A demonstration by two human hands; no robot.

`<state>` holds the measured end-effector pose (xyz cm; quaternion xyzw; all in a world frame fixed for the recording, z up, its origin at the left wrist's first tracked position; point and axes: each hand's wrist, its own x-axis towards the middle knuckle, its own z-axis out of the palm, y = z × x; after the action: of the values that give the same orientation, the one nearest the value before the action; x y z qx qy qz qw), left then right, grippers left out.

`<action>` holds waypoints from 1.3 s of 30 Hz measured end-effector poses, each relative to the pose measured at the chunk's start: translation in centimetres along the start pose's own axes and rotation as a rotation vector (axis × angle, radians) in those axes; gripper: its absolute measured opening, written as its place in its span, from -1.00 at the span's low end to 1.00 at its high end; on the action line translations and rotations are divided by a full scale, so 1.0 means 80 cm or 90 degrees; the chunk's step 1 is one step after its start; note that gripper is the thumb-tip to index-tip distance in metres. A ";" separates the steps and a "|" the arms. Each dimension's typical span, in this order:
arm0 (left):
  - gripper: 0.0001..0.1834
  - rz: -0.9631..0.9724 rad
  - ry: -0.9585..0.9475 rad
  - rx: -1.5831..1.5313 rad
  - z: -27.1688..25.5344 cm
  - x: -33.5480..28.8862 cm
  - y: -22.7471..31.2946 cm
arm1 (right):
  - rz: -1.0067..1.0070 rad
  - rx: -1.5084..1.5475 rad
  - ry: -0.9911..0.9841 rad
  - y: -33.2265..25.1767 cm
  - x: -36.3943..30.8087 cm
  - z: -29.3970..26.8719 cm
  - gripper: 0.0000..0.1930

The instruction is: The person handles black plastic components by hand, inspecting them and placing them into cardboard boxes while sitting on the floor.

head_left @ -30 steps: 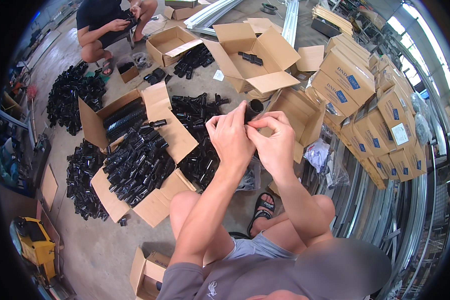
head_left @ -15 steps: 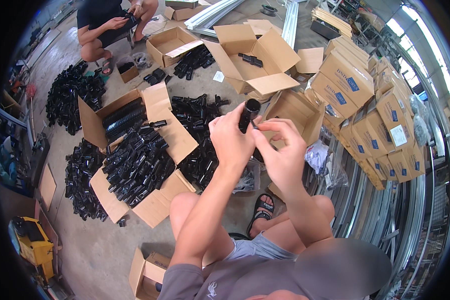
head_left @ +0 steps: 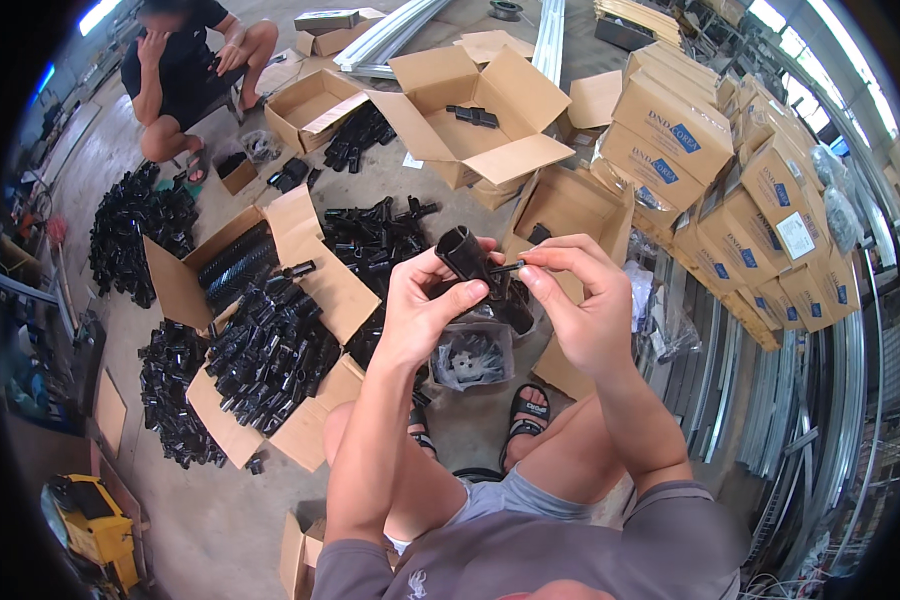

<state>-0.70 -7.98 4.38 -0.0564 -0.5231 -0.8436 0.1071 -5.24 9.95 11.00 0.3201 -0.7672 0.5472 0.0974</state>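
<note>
My left hand [head_left: 417, 308] is wrapped round a black tubular fitting [head_left: 462, 256], its round open end tilted up. A second tube-shaped part of it points down toward my right. My right hand [head_left: 582, 300] pinches a thin black rod [head_left: 508, 267], like a bolt or pin, between thumb and forefinger. The rod's other end meets the fitting's side; how deep it sits is hidden. Below my hands stands a small plastic-lined box [head_left: 473, 362] of small pale parts, too small to name.
Left, an open carton [head_left: 342, 297] overflows with black fittings, with heaps [head_left: 142, 235] of them around it. Ahead, a carton [head_left: 433, 72] holds a few. Stacked cartons [head_left: 667, 125] and metal profiles [head_left: 750, 400] stand right. A co-worker [head_left: 185, 75] squats far left.
The fitting has tilted toward me, showing its open end and the rod more plainly. My right hand has moved slightly away from my left. The co-worker has raised one hand to the head.
</note>
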 end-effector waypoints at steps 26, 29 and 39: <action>-0.74 -0.012 0.077 0.390 0.054 0.025 -0.056 | 0.293 0.260 -0.022 0.125 -0.041 -0.019 -0.85; -0.70 0.011 0.089 0.482 0.053 0.029 -0.069 | 0.304 0.246 -0.029 0.129 -0.041 -0.018 -0.81; -0.49 0.002 0.101 0.753 0.065 0.016 -0.101 | 0.287 -0.155 -0.091 0.134 -0.029 -0.002 -0.57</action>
<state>-3.94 0.01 -0.04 0.0750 -0.8947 -0.4103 0.1600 -9.93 13.08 1.55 0.1651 -0.8842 0.4348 -0.0435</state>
